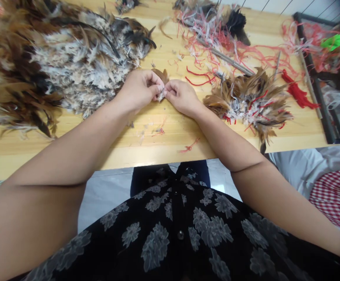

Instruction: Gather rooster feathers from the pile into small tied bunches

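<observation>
My left hand (pixel 139 90) and my right hand (pixel 181 96) meet over the middle of a wooden table (pixel 146 140). Both pinch the pale fluffy base of a small brown feather (pixel 161 75), whose tip sticks up behind my fingers. A big heap of brown, black and white feathers (pixel 55 58) lies just left of my left hand. A smaller bunch of brown feathers (pixel 252 101) mixed with red strings lies right of my right hand.
Red and white string scraps (pixel 213 35) and thin sticks (pixel 228 60) litter the table's far side. A red tassel (pixel 298 93) lies at the right edge. A dark metal frame (pixel 319 89) stands beyond. Checked cloth (pixel 336 195) is at lower right.
</observation>
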A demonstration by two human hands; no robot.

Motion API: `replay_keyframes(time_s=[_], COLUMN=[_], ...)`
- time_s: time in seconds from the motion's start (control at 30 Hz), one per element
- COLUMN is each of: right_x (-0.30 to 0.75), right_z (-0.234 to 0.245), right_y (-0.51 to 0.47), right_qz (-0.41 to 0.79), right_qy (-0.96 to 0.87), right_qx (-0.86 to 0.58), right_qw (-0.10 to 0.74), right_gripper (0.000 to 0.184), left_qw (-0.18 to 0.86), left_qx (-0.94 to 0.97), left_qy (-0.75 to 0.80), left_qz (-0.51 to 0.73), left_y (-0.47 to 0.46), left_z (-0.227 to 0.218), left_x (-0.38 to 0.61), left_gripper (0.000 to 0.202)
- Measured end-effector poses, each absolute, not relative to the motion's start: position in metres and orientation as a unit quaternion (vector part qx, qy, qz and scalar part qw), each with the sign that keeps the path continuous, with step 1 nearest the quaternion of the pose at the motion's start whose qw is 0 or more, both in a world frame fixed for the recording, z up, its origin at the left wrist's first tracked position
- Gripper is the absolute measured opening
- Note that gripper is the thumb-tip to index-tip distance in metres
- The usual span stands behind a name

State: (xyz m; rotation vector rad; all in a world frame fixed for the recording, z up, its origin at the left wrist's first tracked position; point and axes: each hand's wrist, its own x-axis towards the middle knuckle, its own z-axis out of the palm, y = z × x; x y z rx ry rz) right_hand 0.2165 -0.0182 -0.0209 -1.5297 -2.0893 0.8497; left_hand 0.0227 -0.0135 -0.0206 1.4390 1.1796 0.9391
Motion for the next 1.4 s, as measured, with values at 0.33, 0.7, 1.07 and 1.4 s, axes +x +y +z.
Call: replay_keyframes(time_s=[0.33, 0.7, 1.07, 1.4], right_x=[0.217, 0.217, 0.218, 0.21], right_z=[-0.022, -0.015, -0.029, -0.036], right_y=[-0.018, -0.023, -0.015, -0.022], right_qz=[0.313, 0.391, 0.333, 0.214], right_qy=[-0.744, -0.674, -0.719, -0.757], right_qx=[-0.551, -0.556, -0.552, -0.585], right_qw=[0.212, 0.288, 0.258, 0.199], right_gripper=[0.021, 0.034, 0.022, 0.019], left_qw=[0.509, 0.541, 0.538, 0.503], left_qx=[0.562, 0.546, 0.57, 0.615], left_qy=[0.508, 0.5, 0.491, 0.473], left_qz=[0.408, 0.398, 0.381, 0.38], left_y=[-0.018, -0.012, -0.013, -0.009], left_z=[-0.021, -0.022, -0.021, -0.029], left_x=[0.028, 0.025, 0.026, 0.024], left_gripper=[0.026, 0.045, 0.027, 0.036])
